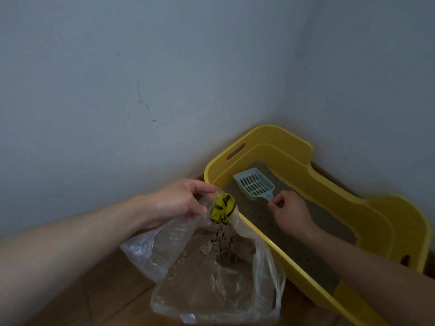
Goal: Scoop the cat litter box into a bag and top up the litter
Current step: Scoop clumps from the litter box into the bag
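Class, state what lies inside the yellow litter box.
Grey-brown litter and a pale blue slotted scoop, gripped by the right hand. Anything under the litter is hidden.

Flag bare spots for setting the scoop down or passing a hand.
Free: wooden floor left of the plastic bag; litter in the litter box, nearer the camera than the right hand. Crowded: the box's left rim, where left hand, bag top and scoop bunch.
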The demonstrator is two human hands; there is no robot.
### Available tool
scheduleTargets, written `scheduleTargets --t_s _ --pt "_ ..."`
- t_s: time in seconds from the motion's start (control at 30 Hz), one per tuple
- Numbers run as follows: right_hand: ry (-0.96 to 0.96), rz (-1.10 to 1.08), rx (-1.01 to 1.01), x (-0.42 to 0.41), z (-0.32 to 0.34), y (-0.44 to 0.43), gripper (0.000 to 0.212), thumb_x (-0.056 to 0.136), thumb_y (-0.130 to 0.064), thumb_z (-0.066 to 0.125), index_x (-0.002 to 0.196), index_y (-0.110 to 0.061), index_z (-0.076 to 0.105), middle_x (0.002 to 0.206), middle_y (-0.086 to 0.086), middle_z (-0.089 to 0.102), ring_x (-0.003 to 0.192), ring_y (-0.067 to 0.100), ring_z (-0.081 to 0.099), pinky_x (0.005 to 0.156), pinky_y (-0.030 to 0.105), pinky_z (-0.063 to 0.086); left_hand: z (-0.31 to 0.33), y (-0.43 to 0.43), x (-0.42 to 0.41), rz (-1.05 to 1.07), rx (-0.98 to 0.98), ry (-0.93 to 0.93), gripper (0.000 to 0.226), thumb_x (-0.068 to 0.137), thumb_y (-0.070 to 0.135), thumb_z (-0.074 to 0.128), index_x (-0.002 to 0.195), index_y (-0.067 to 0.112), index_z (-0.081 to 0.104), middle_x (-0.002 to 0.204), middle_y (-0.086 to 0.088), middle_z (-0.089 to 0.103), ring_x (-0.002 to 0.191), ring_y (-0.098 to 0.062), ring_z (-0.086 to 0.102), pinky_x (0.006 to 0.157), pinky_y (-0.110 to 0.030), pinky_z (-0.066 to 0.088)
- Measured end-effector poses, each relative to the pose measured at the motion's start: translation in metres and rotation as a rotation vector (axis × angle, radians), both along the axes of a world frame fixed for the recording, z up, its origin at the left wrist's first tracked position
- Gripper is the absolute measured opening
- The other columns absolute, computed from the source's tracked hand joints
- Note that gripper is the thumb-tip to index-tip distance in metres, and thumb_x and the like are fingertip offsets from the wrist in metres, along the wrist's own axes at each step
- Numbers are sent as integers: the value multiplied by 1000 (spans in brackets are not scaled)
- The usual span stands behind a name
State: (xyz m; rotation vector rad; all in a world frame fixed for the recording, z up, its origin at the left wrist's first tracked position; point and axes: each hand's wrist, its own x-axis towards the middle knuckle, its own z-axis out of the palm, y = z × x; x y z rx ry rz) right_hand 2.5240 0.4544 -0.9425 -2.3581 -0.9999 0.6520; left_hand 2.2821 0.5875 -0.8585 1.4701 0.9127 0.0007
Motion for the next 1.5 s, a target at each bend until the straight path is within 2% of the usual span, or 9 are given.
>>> scheduleTargets --t_s 0.07,0.23,0.47,0.7,0.83,0.97,1.17,1.37,1.5 --pt "-11 -12 -9 -1 -12 6 8 92 -20 66 88 -24 61 101 -2 57 84 7 56 64 20 44 -4 2 -1 1 -4 -1 55 84 -14 57 128 21 60 119 3 63 67 -5 59 61 -26 47" --pt "-10 -23 -44 -9 -39 15 8 90 -22 69 89 -24 62 104 -2 58 95 12 55 87 35 52 -9 4 1 -5 -27 -18 56 82 -11 60 130 18 60 123 0 63 66 -5 60 60 -25 48" --pt "5 28 -140 -9 -54 14 16 88 -21 72 100 -24 63 115 2 59 94 14 54 81 29 46 -14 8 0 -23 -48 -34 55 84 -13 58 128 19 61 126 -3 64 71 -9 61 61 -25 49" --pt "38 35 -123 -6 -53 9 26 85 -20 74 110 -22 65 117 1 59 95 13 56 78 26 45 -14 11 0 -15 -80 -29 60 71 -1 66 126 23 63 124 1 66 88 -20 65 76 -34 51" --pt "21 16 -84 -6 -46 8 24 85 -24 75 107 -22 64 112 2 60 90 13 59 70 23 48 -10 7 0 -16 -54 -29 55 81 -10 63 124 24 63 123 2 66 79 -14 63 70 -29 50" --pt "11 15 -55 -10 -35 6 28 85 -25 75 110 -22 62 113 1 57 98 16 58 85 30 51 -3 5 0 -6 -33 -20 55 84 -12 60 121 28 62 123 4 65 79 -10 63 68 -25 49" --pt "26 27 23 -19 -10 0 28 87 -23 73 113 -20 61 108 -1 56 94 13 57 88 31 51 6 0 -1 0 -5 -16 54 85 -12 59 123 25 62 121 4 64 77 -10 61 67 -27 49" --pt "84 34 87 -23 17 -12 27 87 -22 74 111 -21 62 105 -2 60 89 8 59 68 19 46 13 -8 -2 -21 26 -13 56 84 -14 57 131 18 58 118 2 62 64 -1 61 60 -22 49" --pt "150 54 174 -31 43 -28 20 86 -22 75 101 -24 61 95 -3 63 84 8 61 64 19 48 22 -17 -4 -49 59 6 56 86 -12 57 134 18 56 120 2 62 65 1 61 60 -19 48"
